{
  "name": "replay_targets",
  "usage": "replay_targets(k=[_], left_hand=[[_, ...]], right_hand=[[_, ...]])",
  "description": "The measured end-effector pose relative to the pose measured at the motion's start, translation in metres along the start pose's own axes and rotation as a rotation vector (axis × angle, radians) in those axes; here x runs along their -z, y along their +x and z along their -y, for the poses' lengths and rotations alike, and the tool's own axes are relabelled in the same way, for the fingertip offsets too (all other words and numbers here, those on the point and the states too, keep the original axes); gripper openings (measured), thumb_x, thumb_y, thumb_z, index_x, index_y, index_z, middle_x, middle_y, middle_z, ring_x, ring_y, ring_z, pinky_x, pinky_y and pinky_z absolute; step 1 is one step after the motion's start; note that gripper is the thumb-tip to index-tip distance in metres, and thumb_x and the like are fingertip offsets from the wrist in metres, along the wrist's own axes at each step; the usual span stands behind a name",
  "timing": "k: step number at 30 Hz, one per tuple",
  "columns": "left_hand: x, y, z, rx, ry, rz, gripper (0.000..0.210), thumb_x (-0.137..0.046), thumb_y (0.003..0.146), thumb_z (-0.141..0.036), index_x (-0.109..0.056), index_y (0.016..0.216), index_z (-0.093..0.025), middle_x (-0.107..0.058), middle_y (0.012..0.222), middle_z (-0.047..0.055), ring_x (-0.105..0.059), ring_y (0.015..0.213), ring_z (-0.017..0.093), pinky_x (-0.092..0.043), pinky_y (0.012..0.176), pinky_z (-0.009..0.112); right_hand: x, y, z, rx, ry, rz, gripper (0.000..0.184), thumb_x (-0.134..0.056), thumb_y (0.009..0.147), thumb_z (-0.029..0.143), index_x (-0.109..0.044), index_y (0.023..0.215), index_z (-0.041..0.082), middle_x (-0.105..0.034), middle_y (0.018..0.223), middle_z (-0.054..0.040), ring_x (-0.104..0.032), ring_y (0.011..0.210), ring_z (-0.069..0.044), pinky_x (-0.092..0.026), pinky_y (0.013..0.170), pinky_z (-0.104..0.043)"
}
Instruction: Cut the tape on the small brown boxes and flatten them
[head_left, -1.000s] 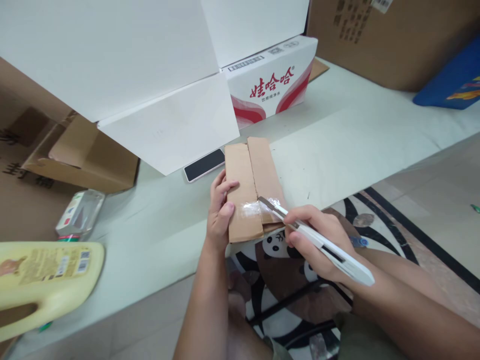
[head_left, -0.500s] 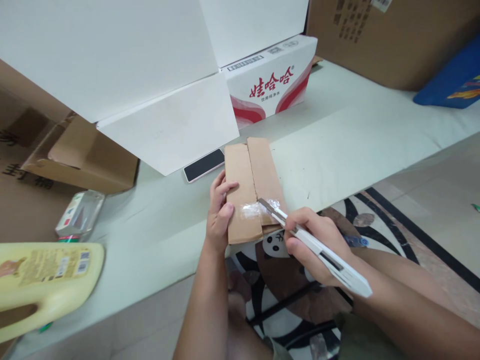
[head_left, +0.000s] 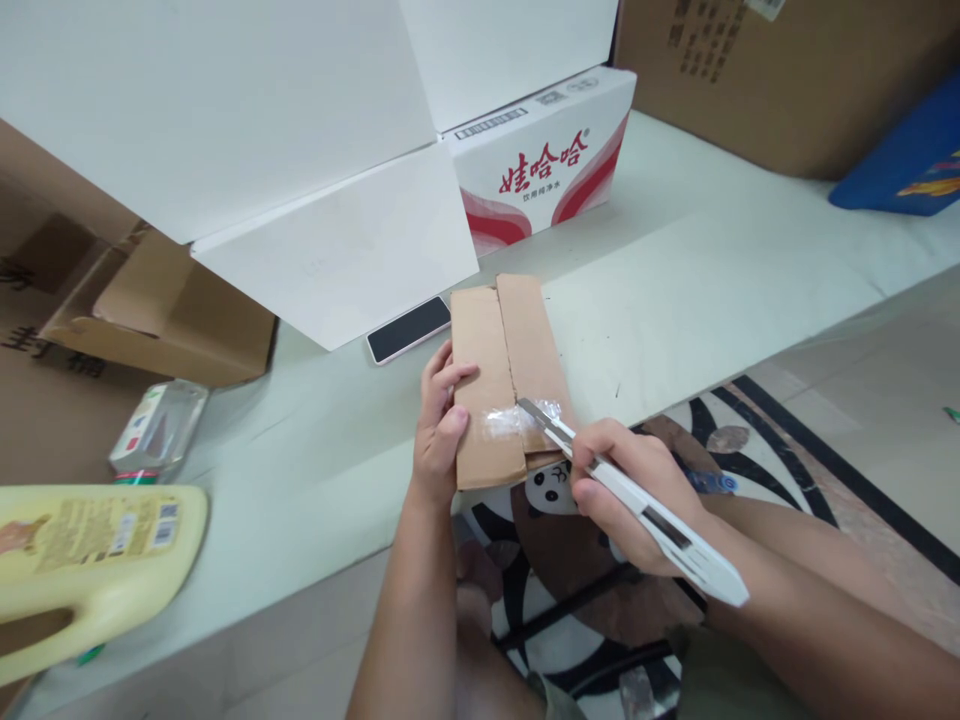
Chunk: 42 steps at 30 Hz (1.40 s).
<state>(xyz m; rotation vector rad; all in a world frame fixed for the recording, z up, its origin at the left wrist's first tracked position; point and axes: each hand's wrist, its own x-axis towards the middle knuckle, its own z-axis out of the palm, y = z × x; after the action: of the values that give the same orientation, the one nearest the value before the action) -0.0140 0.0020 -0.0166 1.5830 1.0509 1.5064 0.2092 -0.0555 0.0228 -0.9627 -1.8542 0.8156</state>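
A small brown cardboard box [head_left: 480,340] is tilted at the table's near edge, its two top flaps meeting along a middle seam. Clear tape [head_left: 499,422] crosses the seam near its lower end. My left hand [head_left: 441,430] grips the box by its left side, thumb and fingers on the cardboard. In my right hand [head_left: 630,490] is a white utility knife [head_left: 660,525] with its blade out. The blade tip rests at the seam, by the upper edge of the tape. The undersides of the box are hidden.
Behind the box lies a phone [head_left: 409,330], close to stacked white cartons [head_left: 337,250]. A red-and-white carton [head_left: 544,170] stands at the back. On the left are a clear plastic container [head_left: 169,430] and a yellow bottle [head_left: 105,560]; a blue container [head_left: 900,165] is far right.
Almost nothing differs. The knife's handle end has dipped slightly with my right hand, while the blade tip stays at the seam by the tape. My left hand keeps its hold.
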Motion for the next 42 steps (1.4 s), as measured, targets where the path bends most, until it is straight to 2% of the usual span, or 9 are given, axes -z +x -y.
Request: replay_targets(k=[10, 16, 29, 42], left_hand=[[0.0005, -0.0007, -0.0009, 0.034, -0.001, 0.021, 0.038, -0.059, 0.086, -0.055, -0.068, 0.115, -0.032, -0.046, 0.152, 0.006, -0.035, 0.149, 0.037, -0.035, 0.118, 0.056], [-0.0004, -0.0009, 0.0001, 0.018, 0.007, -0.003, 0.038, -0.059, 0.086, -0.054, -0.069, 0.115, -0.032, -0.048, 0.151, 0.006, -0.037, 0.148, 0.036, -0.038, 0.116, 0.054], [-0.0004, -0.0011, -0.0003, 0.013, 0.002, -0.005, 0.038, -0.059, 0.087, -0.054, -0.070, 0.115, -0.032, -0.048, 0.151, 0.007, -0.039, 0.147, 0.036, -0.036, 0.117, 0.053], [-0.0004, -0.0010, 0.0014, -0.006, -0.014, -0.005, 0.036, -0.059, 0.087, -0.052, -0.071, 0.116, -0.033, -0.050, 0.151, 0.006, -0.039, 0.147, 0.034, -0.039, 0.115, 0.052]], right_hand=[[-0.0004, 0.0004, -0.0008, -0.013, 0.003, 0.005, 0.009, -0.056, 0.092, 0.030, -0.050, 0.086, 0.025, -0.050, 0.055, 0.0088, -0.042, 0.042, -0.009, -0.036, 0.045, -0.021], [-0.0006, 0.0008, -0.0006, -0.003, 0.006, 0.010, 0.008, -0.056, 0.091, 0.028, -0.049, 0.087, 0.025, -0.048, 0.054, 0.0095, -0.041, 0.040, -0.008, -0.034, 0.044, -0.020], [-0.0015, 0.0021, -0.0005, 0.025, -0.005, 0.016, 0.008, -0.055, 0.091, 0.025, -0.048, 0.087, 0.025, -0.048, 0.054, 0.0100, -0.041, 0.040, -0.008, -0.035, 0.043, -0.019], [-0.0030, 0.0035, -0.0001, 0.076, -0.042, 0.008, 0.013, -0.056, 0.089, 0.018, -0.046, 0.089, 0.026, -0.049, 0.055, 0.0111, -0.042, 0.039, -0.006, -0.036, 0.043, -0.016]])
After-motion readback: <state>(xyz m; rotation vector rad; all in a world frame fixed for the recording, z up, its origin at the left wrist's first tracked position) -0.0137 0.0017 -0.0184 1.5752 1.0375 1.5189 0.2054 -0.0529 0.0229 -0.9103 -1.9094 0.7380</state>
